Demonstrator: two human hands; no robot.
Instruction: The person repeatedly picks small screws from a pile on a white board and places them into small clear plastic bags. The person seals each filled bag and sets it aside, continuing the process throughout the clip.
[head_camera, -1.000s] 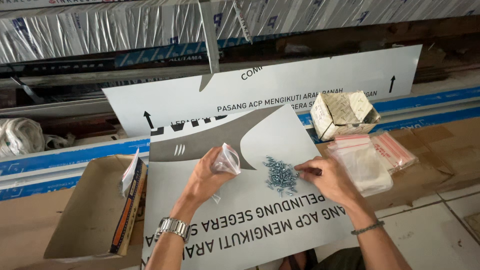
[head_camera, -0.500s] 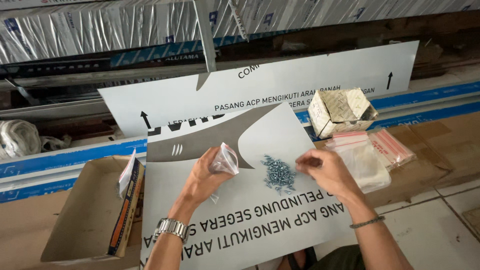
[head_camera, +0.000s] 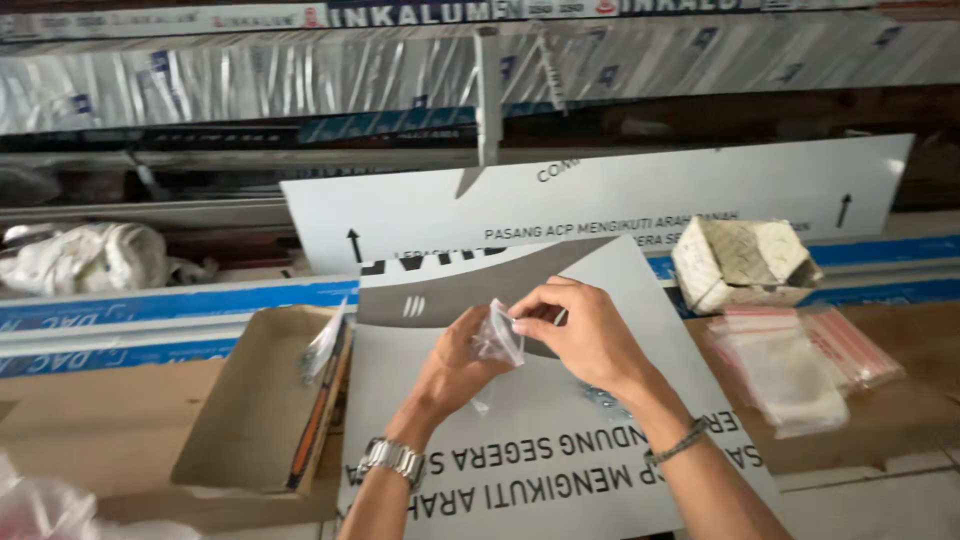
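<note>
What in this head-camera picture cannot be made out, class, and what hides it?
- Pile of small screws: mostly hidden behind the right hand and wrist.
- Whether that hand holds a screw at the small clear bag: fingertips cover it.
- Contents of the bag held by the left hand: too small and blurred.
- Inside of the open white box: too dim to tell.
- Crumpled plastic: cut off by the bottom left edge.
</note>
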